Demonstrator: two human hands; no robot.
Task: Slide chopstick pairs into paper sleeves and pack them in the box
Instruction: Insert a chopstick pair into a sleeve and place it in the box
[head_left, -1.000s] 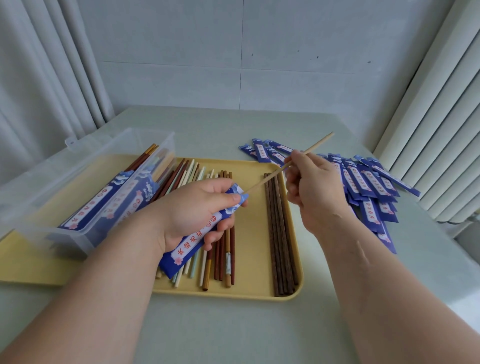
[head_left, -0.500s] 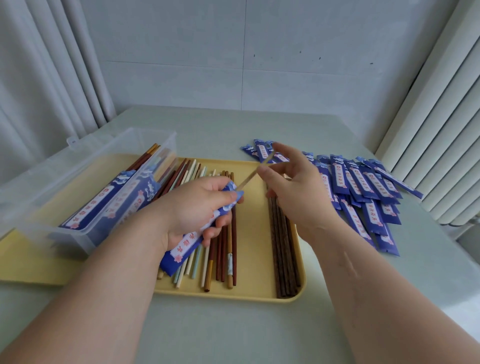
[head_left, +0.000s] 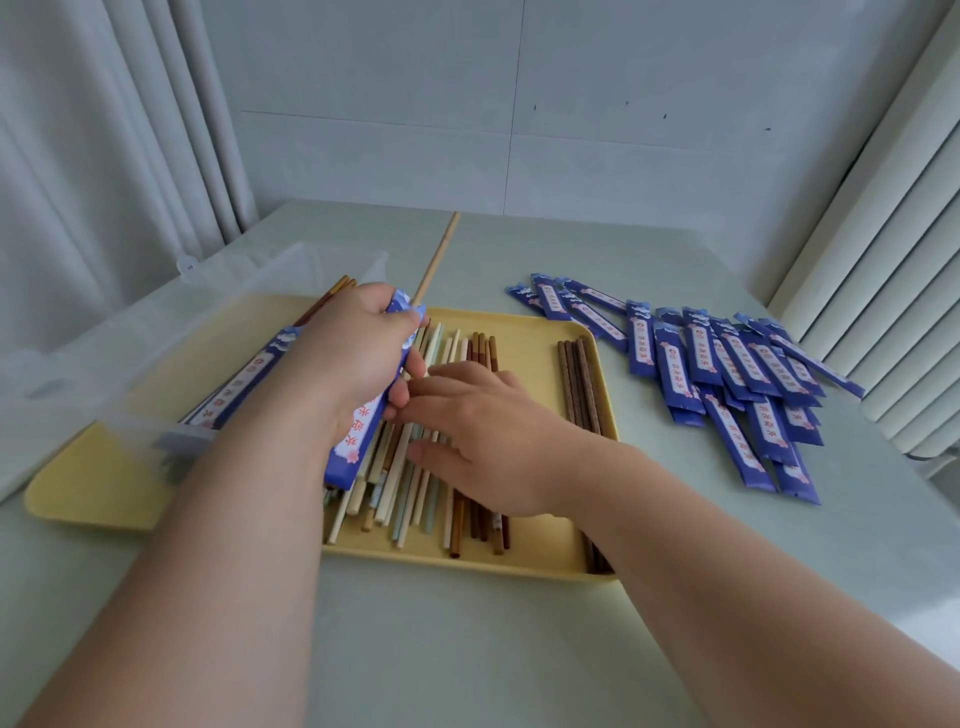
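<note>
Blue paper sleeve (head_left: 358, 441) gripped in the curled fingers of the left hand (head_left: 358, 358), held over the left part of the yellow tray (head_left: 467, 564); one pale chopstick (head_left: 439, 254) juts from its open top, slanting up and away. The right hand (head_left: 483, 431) lies with fingers nearly straight on the loose chopsticks (head_left: 415, 499), fingertips just beside the left hand; it appears to grip nothing, though a stick caught under the fingers cannot be ruled out. Step in hand, as judged: the pair is half sleeved, and the second stick is being sought. The next move calls for a matching pale stick to be lifted free of the mixed heap and threaded into the narrow mouth beside the first. The clear box (head_left: 249, 291) with its packed sleeves (head_left: 249, 369) stands close on the left, its near wall a likely snag. Dark chopsticks (head_left: 579, 379) line the tray's right side, and the empty sleeves (head_left: 727, 364) lie well apart on the table (head_left: 467, 649), whose near part offers room.
</note>
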